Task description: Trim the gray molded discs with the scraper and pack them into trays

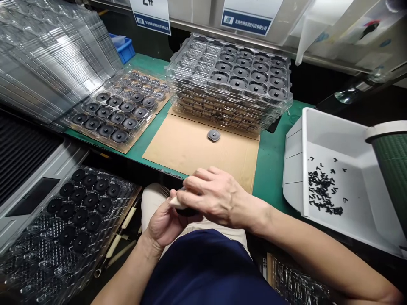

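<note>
My left hand (165, 223) and my right hand (219, 197) are together above my lap, at the near edge of the bench. Between them is a black plastic part (188, 211), mostly covered by my fingers. My left hand is curled around it from below, while my right hand lies over it from above. Something beige (178, 203) shows at the left thumb; I cannot tell whether it is a finger cover. Beyond the hands, one round dark cap with a small centre hub (214, 135) lies on the brown cardboard sheet (178, 142).
A stack of clear trays (229, 101) holding dark round parts stands behind the cardboard. Part-filled trays lie at left (111, 111) and lower left (85, 203). Stacked clear trays (63, 55) rise far left. A white bin (337, 140) of small black pieces stands right.
</note>
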Motion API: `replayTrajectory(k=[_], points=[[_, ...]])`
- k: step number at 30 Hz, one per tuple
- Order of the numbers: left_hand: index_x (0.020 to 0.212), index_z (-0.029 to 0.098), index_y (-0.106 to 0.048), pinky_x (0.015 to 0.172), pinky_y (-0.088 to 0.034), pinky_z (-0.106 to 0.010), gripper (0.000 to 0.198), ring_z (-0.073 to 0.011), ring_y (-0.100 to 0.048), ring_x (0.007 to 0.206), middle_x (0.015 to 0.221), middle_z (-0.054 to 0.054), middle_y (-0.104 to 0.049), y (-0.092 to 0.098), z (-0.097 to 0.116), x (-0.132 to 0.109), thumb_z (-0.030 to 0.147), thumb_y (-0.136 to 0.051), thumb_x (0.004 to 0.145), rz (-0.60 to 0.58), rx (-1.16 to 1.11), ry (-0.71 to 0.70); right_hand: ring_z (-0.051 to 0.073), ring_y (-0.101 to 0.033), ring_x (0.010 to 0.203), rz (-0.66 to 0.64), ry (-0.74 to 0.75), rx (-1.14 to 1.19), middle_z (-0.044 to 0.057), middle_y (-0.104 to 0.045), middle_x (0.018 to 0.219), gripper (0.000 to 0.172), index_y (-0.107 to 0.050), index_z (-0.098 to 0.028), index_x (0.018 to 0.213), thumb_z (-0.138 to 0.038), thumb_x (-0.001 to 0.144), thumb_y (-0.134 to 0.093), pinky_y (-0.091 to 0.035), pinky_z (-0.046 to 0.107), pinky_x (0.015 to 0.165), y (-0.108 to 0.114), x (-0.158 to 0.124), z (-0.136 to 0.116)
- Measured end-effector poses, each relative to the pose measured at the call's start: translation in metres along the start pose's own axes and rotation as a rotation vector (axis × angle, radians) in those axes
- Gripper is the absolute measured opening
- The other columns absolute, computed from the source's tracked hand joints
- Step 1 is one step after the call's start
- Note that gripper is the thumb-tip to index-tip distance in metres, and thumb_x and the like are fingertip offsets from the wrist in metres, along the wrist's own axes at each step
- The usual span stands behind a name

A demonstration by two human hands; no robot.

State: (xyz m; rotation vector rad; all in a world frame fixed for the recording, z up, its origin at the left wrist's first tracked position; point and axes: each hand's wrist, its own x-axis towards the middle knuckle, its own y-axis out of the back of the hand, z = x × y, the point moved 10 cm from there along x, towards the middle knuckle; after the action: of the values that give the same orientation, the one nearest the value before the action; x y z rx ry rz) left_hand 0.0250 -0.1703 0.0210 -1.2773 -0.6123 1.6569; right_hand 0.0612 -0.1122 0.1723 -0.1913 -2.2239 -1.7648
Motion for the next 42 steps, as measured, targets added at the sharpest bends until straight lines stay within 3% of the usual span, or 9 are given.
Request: replayTrajectory(k=[4,11,16,20,24,27,32,35,42], points=[[0.125,0.028,-0.074,0.107,-0.054,-0.038,0.05,-0.0251,-0.069,0.118,0.125,-0.005,-0.076,-0.002,0.045,-0.01,0.033,-0.09,0.077,0.051,0.09,-0.344,0.015,-0.043,0.068,0.183,-0.355,0.142,0.002,-0.054,0.077,0.023,-0.05,-0.019,0.081,-0.026,0.103,-0.046,-0.032,0.03,0.065,0.009,-0.011,0.021],[0.123,0.032,-0.075,0.116,-0.047,-0.039,0.053,-0.031,-0.058,0.137,0.129,-0.004,-0.075,-0.009,0.064,-0.03,0.026,-0.093,0.073,0.143,0.231,-0.531,0.011,-0.043,0.058,0.247,-0.479,0.263,-0.002,-0.054,0.069,0.023,-0.046,-0.02,0.08,-0.025,0.102,-0.047,-0.029,0.027,0.058,-0.002,-0.023,0.014],[0.125,0.033,-0.074,0.115,-0.048,-0.044,0.052,-0.0335,-0.058,0.137,0.132,-0.005,-0.073,-0.01,0.061,-0.035,0.03,-0.091,0.075,0.151,0.232,-0.534,0.012,-0.049,0.063,0.241,-0.375,0.342,0.001,-0.057,0.074,0.021,-0.049,-0.02,0.084,-0.026,0.103,-0.044,-0.035,0.025,0.062,-0.007,-0.021,0.003],[0.126,0.032,-0.074,0.115,-0.048,-0.043,0.053,-0.033,-0.058,0.136,0.13,-0.006,-0.074,-0.01,0.059,-0.039,0.032,-0.091,0.076,0.148,0.247,-0.52,0.011,-0.049,0.061,0.275,-0.455,0.328,0.0,-0.057,0.072,0.021,-0.051,-0.02,0.085,-0.026,0.104,-0.044,-0.034,0.025,0.062,-0.007,-0.027,0.01],[0.127,0.03,-0.073,0.109,-0.054,-0.038,0.052,-0.0315,-0.063,0.131,0.132,-0.006,-0.073,-0.009,0.055,-0.037,0.033,-0.089,0.078,0.133,0.231,-0.488,0.011,-0.049,0.061,0.239,-0.369,0.367,-0.001,-0.057,0.072,0.019,-0.05,-0.02,0.084,-0.025,0.101,-0.045,-0.033,0.025,0.06,-0.006,-0.026,0.004],[0.127,0.028,-0.074,0.105,-0.056,-0.031,0.05,-0.028,-0.068,0.124,0.13,-0.007,-0.074,-0.01,0.051,-0.033,0.033,-0.088,0.079,0.111,0.225,-0.447,0.011,-0.048,0.06,0.269,-0.456,0.338,-0.001,-0.057,0.072,0.022,-0.051,-0.02,0.084,-0.026,0.104,-0.044,-0.032,0.025,0.059,-0.002,-0.033,0.016],[0.13,0.026,-0.073,0.104,-0.057,-0.033,0.049,-0.0283,-0.07,0.119,0.129,-0.009,-0.075,-0.011,0.045,-0.026,0.034,-0.084,0.083,0.082,0.204,-0.367,0.011,-0.051,0.062,0.212,-0.359,0.377,-0.001,-0.059,0.073,0.017,-0.052,-0.02,0.086,-0.024,0.101,-0.046,-0.032,0.025,0.06,-0.006,-0.034,0.012],[0.129,0.024,-0.073,0.102,-0.057,-0.03,0.045,-0.0253,-0.072,0.116,0.128,-0.008,-0.075,-0.008,0.042,-0.024,0.032,-0.082,0.085,0.085,0.199,-0.337,0.011,-0.052,0.063,0.224,-0.431,0.338,-0.001,-0.06,0.074,0.019,-0.05,-0.02,0.086,-0.025,0.103,-0.045,-0.031,0.024,0.061,-0.005,-0.039,0.02],[0.133,0.023,-0.071,0.102,-0.058,-0.032,0.046,-0.0251,-0.073,0.114,0.127,-0.01,-0.075,-0.002,0.037,-0.022,0.034,-0.077,0.089,0.076,0.211,-0.25,0.012,-0.052,0.065,0.177,-0.413,0.354,-0.001,-0.06,0.076,0.016,-0.053,-0.02,0.088,-0.026,0.102,-0.047,-0.033,0.025,0.061,-0.013,-0.045,0.02]])
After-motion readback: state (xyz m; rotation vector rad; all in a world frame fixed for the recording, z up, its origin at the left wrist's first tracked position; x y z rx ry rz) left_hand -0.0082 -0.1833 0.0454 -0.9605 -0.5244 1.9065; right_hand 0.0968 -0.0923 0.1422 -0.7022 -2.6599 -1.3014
